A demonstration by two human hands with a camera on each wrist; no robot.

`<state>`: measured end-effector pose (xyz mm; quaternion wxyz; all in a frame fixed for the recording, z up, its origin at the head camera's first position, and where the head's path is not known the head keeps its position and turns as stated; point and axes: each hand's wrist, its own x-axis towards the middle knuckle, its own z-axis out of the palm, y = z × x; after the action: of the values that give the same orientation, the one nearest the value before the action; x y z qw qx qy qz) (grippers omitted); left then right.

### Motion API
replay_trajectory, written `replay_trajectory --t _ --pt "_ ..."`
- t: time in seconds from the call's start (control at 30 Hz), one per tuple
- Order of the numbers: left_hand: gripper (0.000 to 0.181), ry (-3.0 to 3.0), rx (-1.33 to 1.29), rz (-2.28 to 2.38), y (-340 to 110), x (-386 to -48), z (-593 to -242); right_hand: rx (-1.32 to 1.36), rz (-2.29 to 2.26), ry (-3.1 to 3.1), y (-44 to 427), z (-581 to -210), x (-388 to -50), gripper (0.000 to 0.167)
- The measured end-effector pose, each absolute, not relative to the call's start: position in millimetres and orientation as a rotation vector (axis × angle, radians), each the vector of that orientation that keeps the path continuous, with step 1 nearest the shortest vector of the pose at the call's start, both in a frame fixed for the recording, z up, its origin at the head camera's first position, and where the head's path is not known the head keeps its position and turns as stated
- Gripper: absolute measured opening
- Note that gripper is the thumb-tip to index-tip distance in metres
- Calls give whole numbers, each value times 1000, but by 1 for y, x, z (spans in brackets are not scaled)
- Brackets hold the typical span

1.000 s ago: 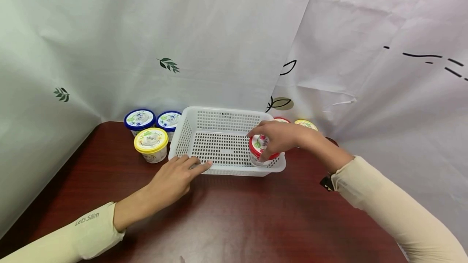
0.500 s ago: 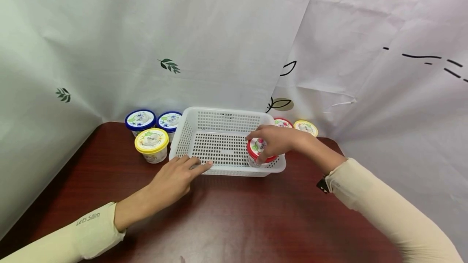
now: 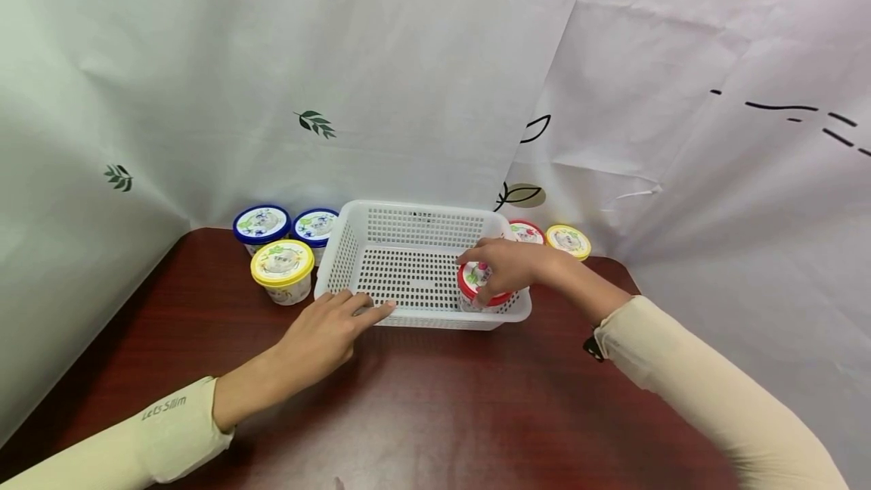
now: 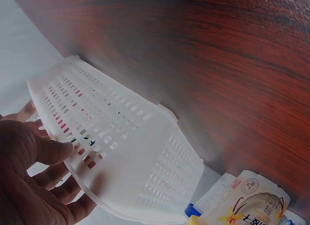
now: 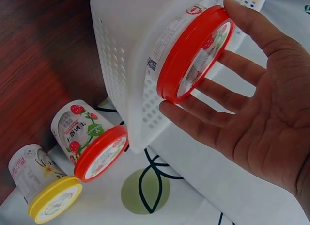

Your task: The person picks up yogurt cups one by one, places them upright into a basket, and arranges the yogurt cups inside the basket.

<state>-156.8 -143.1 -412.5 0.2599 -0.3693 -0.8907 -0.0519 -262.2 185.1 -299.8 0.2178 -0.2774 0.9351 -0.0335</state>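
My left hand (image 3: 321,337) holds the front rim of a white perforated plastic basket (image 3: 435,317), near its left corner. In the left wrist view the thumb (image 4: 57,151) lies on the basket's outer wall, with the fingers over the rim. My right hand (image 3: 512,263) is at the basket's right end, gripping a red-lidded tub (image 3: 469,278) inside it. The right wrist view has the thumb and fingertips spread around that red lid (image 5: 169,72). Whether the tub's base touches the basket floor is hidden.
Left of the basket stand two blue-lidded tubs (image 3: 261,223) and a yellow-lidded tub (image 3: 282,267). Beyond its right end are another red-lidded tub (image 5: 97,140) and another yellow-lidded tub (image 5: 46,186). A white printed curtain (image 3: 422,82) hangs behind the dark red wooden table (image 3: 435,407).
The right hand has shifted slightly left with the red-lidded tub inside the basket, uncovering more of the tubs behind it. The left hand and basket stay put.
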Motion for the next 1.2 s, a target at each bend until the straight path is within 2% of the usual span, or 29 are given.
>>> replay_trajectory --t 1.2 --pt "70 -2431 -996 -135 -143 -155 -411 -740 -84 2545 186 -317 -267 80"
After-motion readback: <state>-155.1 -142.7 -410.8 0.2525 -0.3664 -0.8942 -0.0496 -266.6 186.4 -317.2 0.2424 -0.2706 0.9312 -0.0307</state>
